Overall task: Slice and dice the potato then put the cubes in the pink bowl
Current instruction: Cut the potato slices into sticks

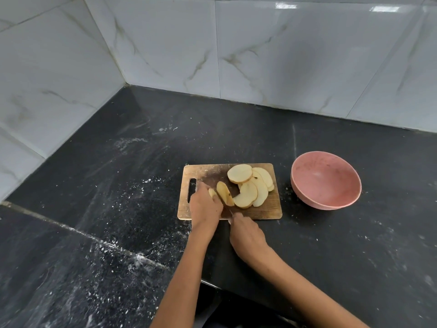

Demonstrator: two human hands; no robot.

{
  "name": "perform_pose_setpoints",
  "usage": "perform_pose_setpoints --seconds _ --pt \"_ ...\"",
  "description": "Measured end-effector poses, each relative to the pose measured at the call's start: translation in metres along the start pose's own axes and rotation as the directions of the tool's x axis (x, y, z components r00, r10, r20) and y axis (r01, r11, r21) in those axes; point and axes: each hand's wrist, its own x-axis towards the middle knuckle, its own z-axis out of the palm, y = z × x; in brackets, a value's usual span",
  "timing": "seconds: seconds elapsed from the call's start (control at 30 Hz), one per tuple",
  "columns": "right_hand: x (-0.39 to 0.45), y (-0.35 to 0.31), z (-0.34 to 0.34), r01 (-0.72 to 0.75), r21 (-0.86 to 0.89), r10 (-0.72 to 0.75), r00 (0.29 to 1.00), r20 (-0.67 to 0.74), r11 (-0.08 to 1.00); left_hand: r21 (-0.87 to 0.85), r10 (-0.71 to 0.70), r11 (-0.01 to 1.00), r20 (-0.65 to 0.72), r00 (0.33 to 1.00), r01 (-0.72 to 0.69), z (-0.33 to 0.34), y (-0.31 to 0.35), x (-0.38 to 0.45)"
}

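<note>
Two bare forearms reach in from the bottom edge over a black stone worktop (118, 176) dusted with white specks. The right hand (247, 237) sits just off the near edge of a wooden cutting board (269, 210), its fingers curled round a knife (229, 215) of which only a short bit of blade shows between the two hands; the handle is hidden in the grip. The left hand (204, 205) rests on the left part of the board, fingers bent down over the uncut end of the potato (212, 192), holding it in place. Right beside those fingers a fresh slice (224, 193) stands tilted on edge. Further right on the board lies a loose pile of slices (250, 185), overlapping one another, skin still on their rims. A pink bowl (326, 179) stands on the worktop just to the right of the board, apart from it, tipped slightly toward the camera. White marble-look tiles (272, 50) cover the walls behind.
</note>
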Motion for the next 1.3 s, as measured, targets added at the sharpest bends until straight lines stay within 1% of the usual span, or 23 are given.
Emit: perform_pose_setpoints --seconds 0.07,0.13,0.23,0.27,0.37,0.43,0.5,0.53,0.6,0.67,0.73,0.8,0.83,0.87,0.97,1.03,1.1,1.17,1.23,1.3 --pt "-0.006 0.008 0.003 -0.01 -0.02 0.009 1.0 -0.008 1.0 -0.021 0.011 1.0 0.003 1.0 -0.011 0.001 -0.006 0.0" --pt "-0.002 0.011 -0.004 -0.015 -0.002 0.015 1.0 -0.01 1.0 -0.033 0.019 0.999 0.012 1.0 -0.019 0.001 -0.009 -0.002" --pt "0.009 0.009 -0.014 0.016 0.027 -0.016 1.0 0.022 1.0 -0.049 0.054 0.997 -0.001 0.999 -0.054 -0.001 -0.011 -0.005" --pt "0.011 0.008 -0.016 0.034 0.032 -0.035 0.999 0.026 0.999 -0.023 0.076 0.997 -0.021 0.997 -0.077 -0.004 -0.012 -0.004" --pt "0.01 0.012 -0.017 0.071 0.057 -0.07 0.997 -0.01 0.996 0.168 0.192 0.97 -0.078 0.978 -0.177 -0.015 -0.009 -0.001" --pt "0.005 0.017 -0.02 0.086 0.04 -0.084 0.995 -0.045 0.996 0.343 0.291 0.9 -0.018 0.957 -0.267 -0.019 -0.006 0.001" --pt "-0.001 0.02 -0.02 0.1 -0.007 -0.1 0.994 -0.045 0.995 0.513 0.395 0.778 0.05 0.917 -0.363 -0.019 -0.007 -0.001" --pt "-0.004 0.021 -0.02 0.1 -0.031 -0.101 0.994 -0.039 0.995 0.554 0.461 0.722 0.063 0.885 -0.415 -0.019 -0.009 -0.003" --pt "-0.006 0.022 -0.02 0.09 -0.057 -0.092 0.995 -0.034 0.994 0.57 0.562 0.645 0.097 0.821 -0.509 -0.016 -0.017 -0.006" --pt "-0.006 0.023 -0.022 0.095 -0.063 -0.097 0.995 -0.033 0.993 0.566 0.618 0.604 0.111 0.778 -0.561 -0.011 -0.027 -0.007" --pt "-0.007 0.024 -0.025 0.111 -0.043 -0.113 0.993 -0.043 0.993 0.534 0.625 0.624 0.097 0.774 -0.571 -0.008 -0.038 -0.009" --pt "-0.008 0.025 -0.026 0.128 -0.001 -0.127 0.989 -0.069 0.992 0.502 0.571 0.685 0.08 0.817 -0.528 -0.006 -0.044 -0.01" --pt "-0.007 0.025 -0.025 0.132 0.019 -0.13 0.988 -0.082 0.991 0.514 0.532 0.701 0.084 0.843 -0.494 -0.007 -0.047 -0.009" --pt "-0.007 0.025 -0.025 0.135 0.037 -0.131 0.987 -0.094 0.99 0.548 0.504 0.695 0.093 0.859 -0.467 -0.007 -0.05 -0.008" --pt "-0.004 0.024 -0.022 0.136 0.084 -0.127 0.986 -0.106 0.987 0.635 0.484 0.626 0.138 0.864 -0.452 -0.009 -0.061 0.0" --pt "-0.004 0.023 -0.021 0.135 0.099 -0.126 0.987 -0.096 0.986 0.646 0.475 0.614 0.157 0.866 -0.454 -0.011 -0.066 0.003" --pt "-0.003 0.023 -0.021 0.139 0.112 -0.128 0.987 -0.098 0.984 0.632 0.469 0.626 0.163 0.868 -0.457 -0.012 -0.071 0.006" --pt "-0.003 0.022 -0.021 0.14 0.131 -0.127 0.986 -0.104 0.981 0.576 0.465 0.674 0.155 0.872 -0.462 -0.013 -0.074 0.007" --pt "-0.002 0.022 -0.021 0.142 0.14 -0.127 0.986 -0.11 0.98 0.501 0.426 0.749 0.139 0.894 -0.435 -0.014 -0.074 0.007" --pt "-0.001 0.021 -0.021 0.139 0.15 -0.123 0.986 -0.109 0.979 0.457 0.385 0.808 0.068 0.92 -0.372 -0.012 -0.07 0.006"
